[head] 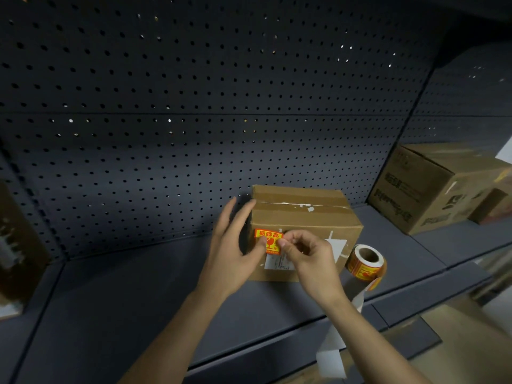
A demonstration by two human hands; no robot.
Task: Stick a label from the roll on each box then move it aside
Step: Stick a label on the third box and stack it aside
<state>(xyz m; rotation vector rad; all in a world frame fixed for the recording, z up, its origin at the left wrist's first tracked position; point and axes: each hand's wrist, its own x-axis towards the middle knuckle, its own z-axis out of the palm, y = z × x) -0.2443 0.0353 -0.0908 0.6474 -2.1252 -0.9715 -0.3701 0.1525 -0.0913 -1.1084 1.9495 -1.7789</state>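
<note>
A taped cardboard box (310, 214) stands on the dark shelf (124, 295) in the middle of the head view. An orange and yellow label (267, 239) lies against the upper left of its front face. My left hand (235, 245) has straight fingers along the box's left edge, with its thumb pressing the label's left side. My right hand (307, 259) has curled fingers and pinches the label's right edge. The label roll (365, 261) lies on the shelf just right of the box, a strip of white backing paper (332, 353) trailing from it over the shelf's front edge.
A dark pegboard wall (194, 106) rises behind the shelf. Two printed cardboard boxes (432, 187) stand at the back right. Another brown object (16, 245) sits blurred at the far left edge. White stickers (279, 263) mark the middle box's front.
</note>
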